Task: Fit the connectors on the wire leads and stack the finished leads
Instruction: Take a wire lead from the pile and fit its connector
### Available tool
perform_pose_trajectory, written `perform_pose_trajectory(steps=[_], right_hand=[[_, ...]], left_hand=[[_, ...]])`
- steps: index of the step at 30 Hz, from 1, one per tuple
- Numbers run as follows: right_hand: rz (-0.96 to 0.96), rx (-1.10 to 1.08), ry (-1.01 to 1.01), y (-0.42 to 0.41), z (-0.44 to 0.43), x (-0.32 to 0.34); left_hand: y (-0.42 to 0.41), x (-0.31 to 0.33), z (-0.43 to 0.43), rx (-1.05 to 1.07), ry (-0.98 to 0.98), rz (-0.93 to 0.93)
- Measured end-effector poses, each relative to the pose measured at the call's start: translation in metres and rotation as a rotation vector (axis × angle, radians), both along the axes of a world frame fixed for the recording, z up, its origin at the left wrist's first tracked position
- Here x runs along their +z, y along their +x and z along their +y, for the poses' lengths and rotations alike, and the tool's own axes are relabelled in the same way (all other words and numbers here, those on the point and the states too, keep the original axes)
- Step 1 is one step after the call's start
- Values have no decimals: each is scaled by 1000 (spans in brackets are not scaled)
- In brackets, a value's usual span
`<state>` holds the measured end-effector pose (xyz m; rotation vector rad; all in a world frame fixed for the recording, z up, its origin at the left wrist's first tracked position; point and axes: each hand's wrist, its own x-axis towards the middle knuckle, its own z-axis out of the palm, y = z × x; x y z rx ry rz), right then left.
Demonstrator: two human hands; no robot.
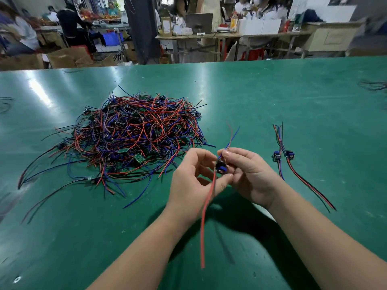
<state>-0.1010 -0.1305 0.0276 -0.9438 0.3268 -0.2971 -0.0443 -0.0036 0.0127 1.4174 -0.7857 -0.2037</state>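
Observation:
Both hands meet above the green table [272,97] at centre. Between them is a small blue and black connector [220,166] on a wire lead. My left hand [193,181] pinches the lead just below the connector, and a red wire [206,216] hangs down from there. My right hand [249,174] pinches the thin blue and red wires [231,137] that stick up above the connector. To the right lie two finished leads [284,155] side by side, each with a blue connector. A big tangled pile of loose red, blue and black leads [134,137] lies to the left.
A few stray wires lie at the table's far right edge [374,84] and far left edge [6,103]. Beyond the table stand other workbenches, cardboard boxes [65,57] and seated people. A dark pillar [144,28] rises behind the table.

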Motion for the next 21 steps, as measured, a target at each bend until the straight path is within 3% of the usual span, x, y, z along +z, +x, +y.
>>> perform_pose_trajectory(steps=[4, 8, 17, 21], right_hand=[[-8, -35, -41, -3, -9, 4], [29, -28, -127, -3, -8, 2], [185, 59, -307, -4, -9, -2], [253, -13, -314, -5, -17, 0]], left_hand=[[6, 1, 1, -13, 69, 66], [7, 6, 0, -24, 25, 376], [5, 5, 4, -174, 180, 478], [6, 7, 6, -267, 302, 541]])
